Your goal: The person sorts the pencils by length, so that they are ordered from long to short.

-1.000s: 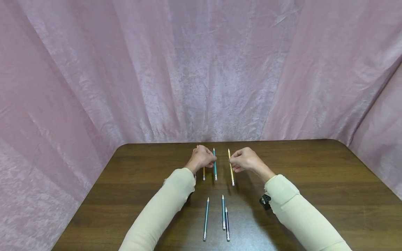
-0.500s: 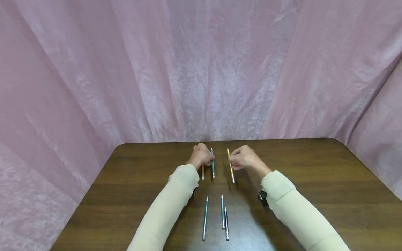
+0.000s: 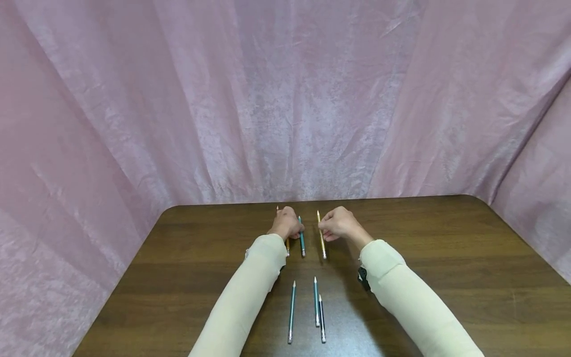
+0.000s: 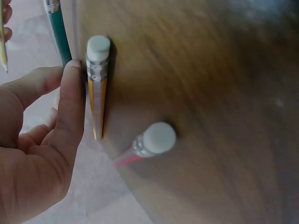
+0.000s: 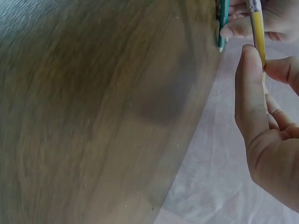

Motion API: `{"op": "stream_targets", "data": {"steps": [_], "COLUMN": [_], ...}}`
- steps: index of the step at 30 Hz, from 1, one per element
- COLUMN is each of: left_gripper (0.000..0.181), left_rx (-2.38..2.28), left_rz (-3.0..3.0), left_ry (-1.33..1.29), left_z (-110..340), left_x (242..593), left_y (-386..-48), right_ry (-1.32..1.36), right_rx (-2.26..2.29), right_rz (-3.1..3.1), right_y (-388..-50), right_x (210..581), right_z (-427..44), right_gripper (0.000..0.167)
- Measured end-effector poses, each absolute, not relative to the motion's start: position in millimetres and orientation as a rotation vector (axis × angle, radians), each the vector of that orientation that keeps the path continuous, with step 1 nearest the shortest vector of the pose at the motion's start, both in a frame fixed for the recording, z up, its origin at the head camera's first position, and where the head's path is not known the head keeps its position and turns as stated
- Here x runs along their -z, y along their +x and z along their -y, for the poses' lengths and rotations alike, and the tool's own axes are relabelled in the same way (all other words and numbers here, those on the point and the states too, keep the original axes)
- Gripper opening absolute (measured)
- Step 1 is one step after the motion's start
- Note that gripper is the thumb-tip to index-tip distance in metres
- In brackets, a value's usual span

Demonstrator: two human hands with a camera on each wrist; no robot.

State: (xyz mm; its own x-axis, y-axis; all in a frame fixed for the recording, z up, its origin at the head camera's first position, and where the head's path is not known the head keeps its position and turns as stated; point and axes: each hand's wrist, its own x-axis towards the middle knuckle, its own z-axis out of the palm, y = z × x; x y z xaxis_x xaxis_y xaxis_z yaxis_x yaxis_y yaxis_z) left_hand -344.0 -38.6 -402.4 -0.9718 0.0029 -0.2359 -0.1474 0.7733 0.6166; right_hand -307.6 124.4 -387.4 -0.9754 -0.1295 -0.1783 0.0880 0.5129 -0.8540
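Note:
My left hand (image 3: 287, 223) pinches a teal pencil (image 3: 302, 244) between thumb and forefinger, its eraser end toward me. The left wrist view shows this teal pencil (image 4: 58, 35) beside an orange pencil (image 4: 97, 107) and a red pencil (image 4: 126, 157) with white erasers. To the right, my right hand (image 3: 341, 224) pinches a yellow pencil (image 3: 322, 244), tip pointing to the far edge. In the right wrist view the yellow pencil (image 5: 258, 35) stands between thumb and forefinger, apart from the teal one.
Nearer on the brown table (image 3: 178, 277) lie a teal pencil (image 3: 292, 312) on the left, another teal pencil (image 3: 316, 302), and a dark blue pencil (image 3: 322, 320) close beside that one. A pink curtain (image 3: 285, 99) hangs behind the table's far edge.
My right hand has moved left with the yellow pencil, nearer to my left hand. The teal pencil at my left hand has shifted slightly left.

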Motion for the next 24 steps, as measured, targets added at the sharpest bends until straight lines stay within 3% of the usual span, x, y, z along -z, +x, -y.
{"op": "stream_targets", "data": {"steps": [24], "left_gripper": [0.022], "left_rx": [-0.938], "left_rz": [-2.799], "left_ry": [-0.153], "left_z": [31], "left_x": [406], "left_y": [-349], "right_ry": [0.087], "right_rx": [1.461], "right_rz": [-2.505], "right_y": [-330], "right_x": [398], "right_z": [-113], "right_gripper": [0.010]}}
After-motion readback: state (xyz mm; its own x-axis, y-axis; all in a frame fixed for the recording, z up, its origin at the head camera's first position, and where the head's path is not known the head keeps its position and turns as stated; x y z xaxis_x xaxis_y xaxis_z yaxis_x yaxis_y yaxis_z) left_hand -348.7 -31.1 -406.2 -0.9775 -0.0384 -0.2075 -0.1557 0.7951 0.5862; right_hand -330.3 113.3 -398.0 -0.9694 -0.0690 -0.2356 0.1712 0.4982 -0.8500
